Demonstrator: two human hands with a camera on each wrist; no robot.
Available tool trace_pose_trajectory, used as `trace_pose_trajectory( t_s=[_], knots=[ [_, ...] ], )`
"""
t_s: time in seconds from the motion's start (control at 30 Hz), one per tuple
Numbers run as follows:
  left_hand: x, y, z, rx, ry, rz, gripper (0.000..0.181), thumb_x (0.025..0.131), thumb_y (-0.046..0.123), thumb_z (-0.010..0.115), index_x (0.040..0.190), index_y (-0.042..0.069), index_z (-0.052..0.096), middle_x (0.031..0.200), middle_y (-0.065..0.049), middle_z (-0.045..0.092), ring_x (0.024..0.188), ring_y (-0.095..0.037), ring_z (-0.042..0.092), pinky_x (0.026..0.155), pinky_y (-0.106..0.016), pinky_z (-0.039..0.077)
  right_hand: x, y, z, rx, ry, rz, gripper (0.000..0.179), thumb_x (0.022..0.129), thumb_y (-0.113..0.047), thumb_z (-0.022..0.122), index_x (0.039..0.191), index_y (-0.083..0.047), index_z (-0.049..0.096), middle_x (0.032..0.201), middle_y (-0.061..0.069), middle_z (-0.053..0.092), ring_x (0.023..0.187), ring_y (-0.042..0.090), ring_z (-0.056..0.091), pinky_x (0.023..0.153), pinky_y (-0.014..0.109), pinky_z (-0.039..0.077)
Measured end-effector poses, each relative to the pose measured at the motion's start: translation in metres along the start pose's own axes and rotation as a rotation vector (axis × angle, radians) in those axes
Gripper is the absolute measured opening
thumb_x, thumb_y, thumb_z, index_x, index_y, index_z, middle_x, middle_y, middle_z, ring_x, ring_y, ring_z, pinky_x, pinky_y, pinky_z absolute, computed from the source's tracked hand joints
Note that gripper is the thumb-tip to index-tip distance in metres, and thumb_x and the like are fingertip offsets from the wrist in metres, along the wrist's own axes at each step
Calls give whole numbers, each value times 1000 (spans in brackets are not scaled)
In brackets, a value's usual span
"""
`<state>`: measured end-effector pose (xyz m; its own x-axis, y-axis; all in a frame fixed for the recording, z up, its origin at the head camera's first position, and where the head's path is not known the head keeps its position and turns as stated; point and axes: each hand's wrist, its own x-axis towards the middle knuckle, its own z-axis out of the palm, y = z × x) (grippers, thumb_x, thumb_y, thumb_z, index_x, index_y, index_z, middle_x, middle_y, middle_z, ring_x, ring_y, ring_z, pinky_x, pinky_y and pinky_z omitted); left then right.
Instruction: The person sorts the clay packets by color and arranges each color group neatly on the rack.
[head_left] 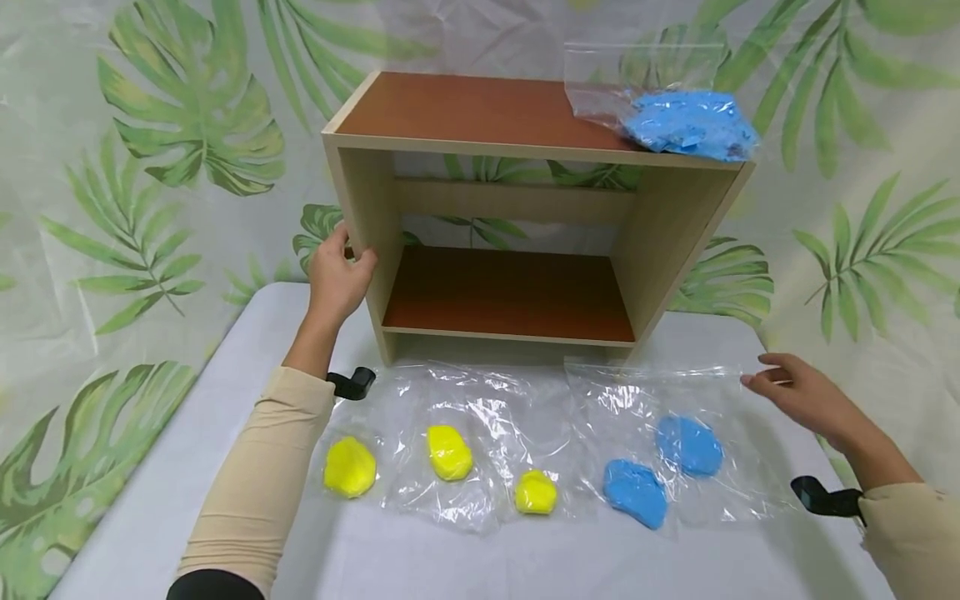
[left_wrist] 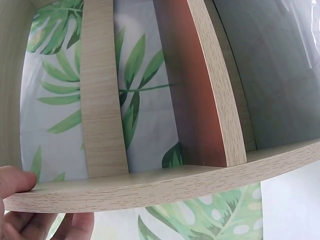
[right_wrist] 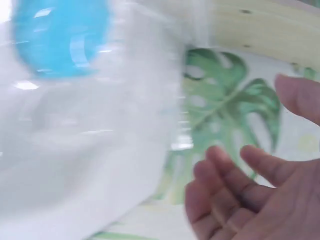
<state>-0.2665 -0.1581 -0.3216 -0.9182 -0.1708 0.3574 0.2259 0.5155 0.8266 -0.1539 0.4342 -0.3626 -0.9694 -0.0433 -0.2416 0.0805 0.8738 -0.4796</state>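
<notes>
A small wooden shelf (head_left: 465, 108) with brown boards stands on the table. My left hand (head_left: 337, 271) pinches the front edge of its left side panel (left_wrist: 150, 190); in the left wrist view the thumb is on the inner face and the fingers are outside. To the shelf's right, my right hand (head_left: 813, 404) is held with loosely bent fingers and nothing in them. Nearest to it is a clear plastic bag (head_left: 750, 467) with a blue lump (head_left: 690, 446) in or under it. The right wrist view shows the hand (right_wrist: 260, 195) apart from the plastic.
A zip bag of blue material (head_left: 693, 125) lies on the shelf's top right, overhanging its front edge. In front of the shelf, clear bags hold yellow lumps (head_left: 449, 452) and another blue lump (head_left: 635, 493). A leaf-print cloth (head_left: 150, 250) hangs behind the white table (head_left: 420, 567).
</notes>
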Motion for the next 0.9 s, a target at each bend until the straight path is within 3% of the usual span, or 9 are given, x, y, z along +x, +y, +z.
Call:
trace_pose_trajectory(
  t_s=[0.07,0.2,0.37,0.5,0.6,0.7,0.9],
  knots=[
    [1,1,0,1,-3,-2,42,92,16,55,133,7,59,131,-19,64,117,-37,65,86,-51,57,-2,11,14,-27,-42,33,82,102,-45,45,145,20,17,137,47,35,119,61,42,88,66,49],
    [2,1,1,1,-14,-8,42,92,16,55,133,6,59,132,-19,63,119,-37,64,86,-51,57,-1,26,34,-46,-139,104,97,98,-55,48,147,19,10,140,48,28,121,64,38,89,69,48],
    [1,1,0,6,-17,-16,41,92,17,55,132,6,59,133,-20,63,120,-37,64,88,-51,57,3,31,55,-110,-206,190,112,91,-64,52,143,26,11,137,50,33,121,64,40,91,69,47],
    [2,0,-1,10,-3,-12,41,92,17,55,131,6,60,131,-20,64,119,-37,64,88,-52,57,4,32,71,-74,-202,254,110,86,-64,60,137,27,26,131,49,41,113,58,49,90,62,51],
    [2,1,0,19,0,-7,41,91,17,55,131,6,60,129,-21,64,118,-38,64,87,-52,56,3,34,79,21,-187,276,101,85,-58,68,129,26,34,119,43,47,98,45,54,81,47,56],
    [2,1,0,25,-8,-11,42,92,17,55,131,5,60,129,-21,64,118,-38,64,88,-52,56,2,37,83,71,-176,274,92,84,-52,72,124,23,38,111,36,52,91,33,53,72,36,53],
    [2,-1,1,19,-4,-16,42,92,17,55,131,4,60,129,-21,64,118,-38,64,88,-52,56,5,39,87,70,-162,270,92,83,-52,73,125,22,38,112,39,52,91,35,56,77,43,55]
  ],
)
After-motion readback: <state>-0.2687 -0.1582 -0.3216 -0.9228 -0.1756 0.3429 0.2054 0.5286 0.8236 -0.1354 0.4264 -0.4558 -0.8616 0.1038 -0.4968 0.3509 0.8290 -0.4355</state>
